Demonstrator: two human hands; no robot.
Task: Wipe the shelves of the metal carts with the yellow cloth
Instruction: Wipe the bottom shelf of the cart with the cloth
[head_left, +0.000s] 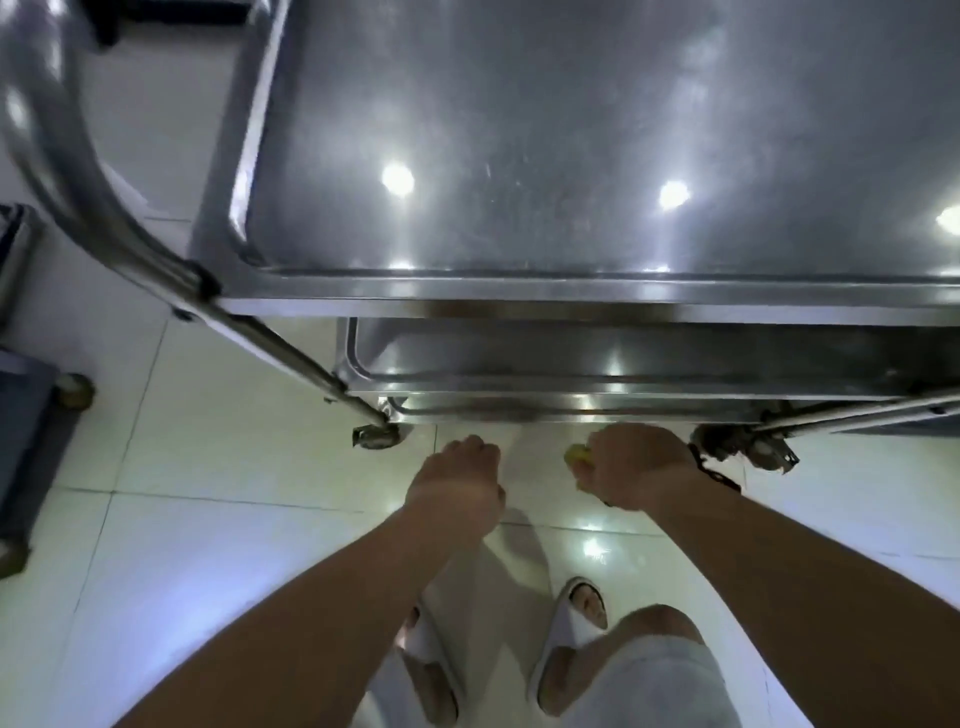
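Cloth (577, 453) sat bunched in the right hand (631, 467), fingers curled round it, just below the cart's (571, 291) near edge; left hand (457, 480) curled loosely, holding nothing, equally near.

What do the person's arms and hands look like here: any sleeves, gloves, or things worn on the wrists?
Both forearms are bare, with no sleeves in view and no gloves on the left hand or the right hand. A dark strap shows at the right wrist; what it is cannot be told. The left wrist is bare.

Yellow cloth (577, 453) mostly hidden in right hand (631, 465)
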